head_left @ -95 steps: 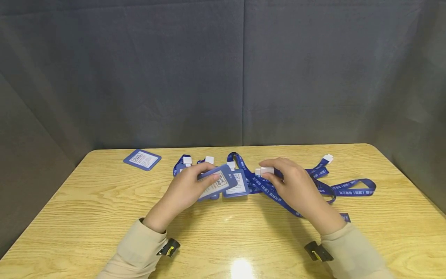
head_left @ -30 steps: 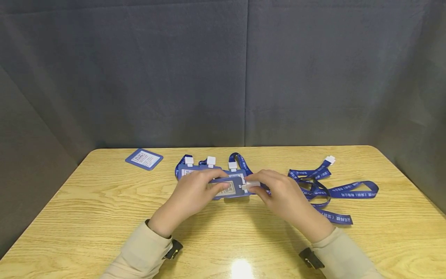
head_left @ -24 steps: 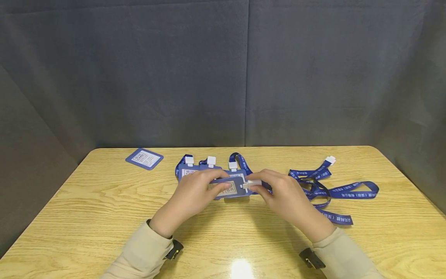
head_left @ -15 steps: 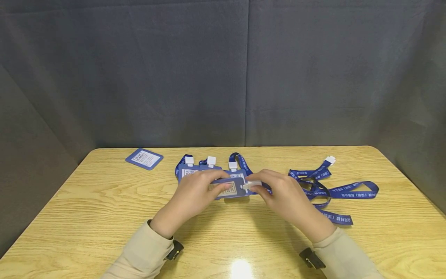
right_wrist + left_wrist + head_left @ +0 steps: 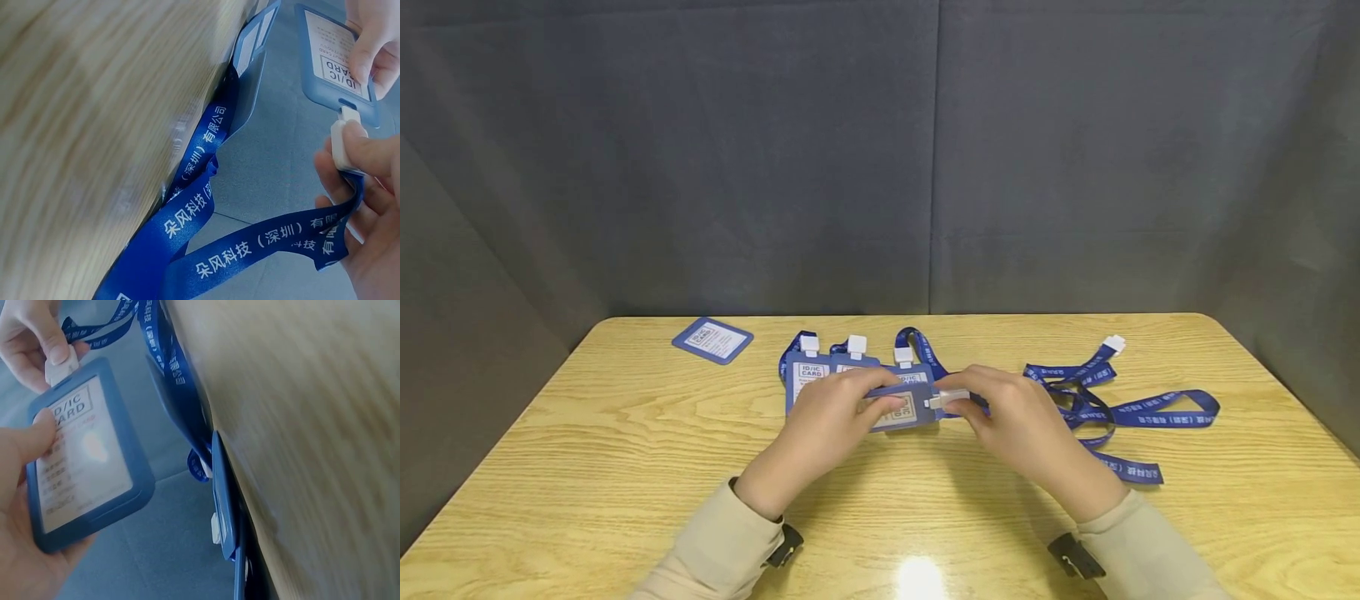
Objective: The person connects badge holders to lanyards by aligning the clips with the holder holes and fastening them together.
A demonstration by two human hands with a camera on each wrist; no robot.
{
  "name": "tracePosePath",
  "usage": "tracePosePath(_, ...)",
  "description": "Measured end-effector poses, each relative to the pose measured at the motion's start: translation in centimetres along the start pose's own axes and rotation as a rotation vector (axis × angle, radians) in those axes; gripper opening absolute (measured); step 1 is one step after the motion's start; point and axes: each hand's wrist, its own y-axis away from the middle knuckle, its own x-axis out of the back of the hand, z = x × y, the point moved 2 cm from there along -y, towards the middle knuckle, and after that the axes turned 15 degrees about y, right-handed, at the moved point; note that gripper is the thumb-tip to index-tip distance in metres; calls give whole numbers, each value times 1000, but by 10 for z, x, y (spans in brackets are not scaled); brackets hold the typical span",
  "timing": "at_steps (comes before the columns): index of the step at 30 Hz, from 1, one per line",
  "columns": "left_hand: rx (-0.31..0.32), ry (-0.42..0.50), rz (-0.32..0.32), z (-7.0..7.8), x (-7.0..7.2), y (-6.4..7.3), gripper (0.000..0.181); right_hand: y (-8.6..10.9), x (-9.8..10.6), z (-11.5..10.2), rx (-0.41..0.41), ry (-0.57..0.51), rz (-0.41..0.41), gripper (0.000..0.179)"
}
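My left hand grips a blue-framed badge holder, thumb on its clear front over the card. The holder is raised off the table, its slotted end towards my right hand. Between right thumb and fingers I pinch the white plastic clip of a blue lanyard with white lettering. The clip's narrow tongue sits at the slot in the right wrist view. From the clip, the strap runs back beneath my right palm and down to the table.
Behind my left hand lie several badge holders with white clips and lanyards fastened on. One loose badge holder lies at the back left. More blue lanyards spread over the right of the wooden table, a white clip among them.
My right hand has carried the clip left and down to the badge holder, where the two now meet. The holder has turned and lowered slightly. In the last half second little has shifted.
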Motion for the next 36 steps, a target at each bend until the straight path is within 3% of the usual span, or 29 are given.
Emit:
tracePosePath(7,-116,-89,61,6,-6,2,20,0,2,0,-1,2,32,24)
tracePosePath(12,-159,-105,105,9,-8,3,15,-1,4,-1,11,10,84,25)
tracePosePath(24,-186,-128,209,14,-9,5,10,-2,5,-7,11,8,121,22)
tracePosePath(36,-198,-156,215,18,-9,6,10,-3,6,-9,4,20,138,23)
